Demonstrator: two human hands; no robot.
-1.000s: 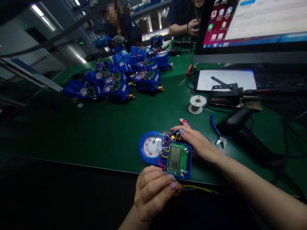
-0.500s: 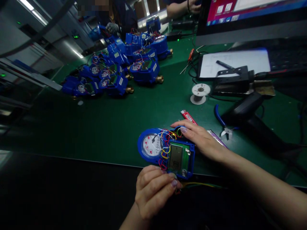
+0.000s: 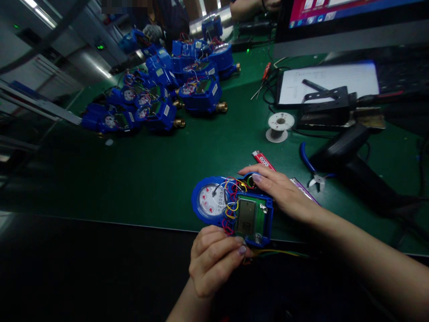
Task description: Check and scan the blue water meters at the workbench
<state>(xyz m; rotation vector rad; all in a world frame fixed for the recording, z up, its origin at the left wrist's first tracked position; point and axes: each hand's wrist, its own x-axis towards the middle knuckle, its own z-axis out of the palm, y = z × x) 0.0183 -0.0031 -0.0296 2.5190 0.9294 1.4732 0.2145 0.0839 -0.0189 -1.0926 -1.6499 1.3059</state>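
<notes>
Two hands on blue water meter (image 3: 234,208), table's near edge | left hand (image 3: 211,259) at 6 o'clock, pinching wires (image 3: 268,254) | right hand (image 3: 281,192) at 3 o'clock, laid flat on casing | open casing: green circuit board (image 3: 248,217), coloured wiring

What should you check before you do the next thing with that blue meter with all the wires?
1. Meter lying flat on the green table, near the front edge: ok.
2. Right hand resting on the meter's far side, steadying it: ok.
3. Left hand pinching at the meter's near edge, where thin wires trail off: ok, but what the fingers hold cannot tell.
4. Screen showing digits: not ok, it looks blank.
5. Coloured wires all joined to the board: cannot tell, too tangled and small.
6. Cutters close by, right of the hand: ok.
</notes>
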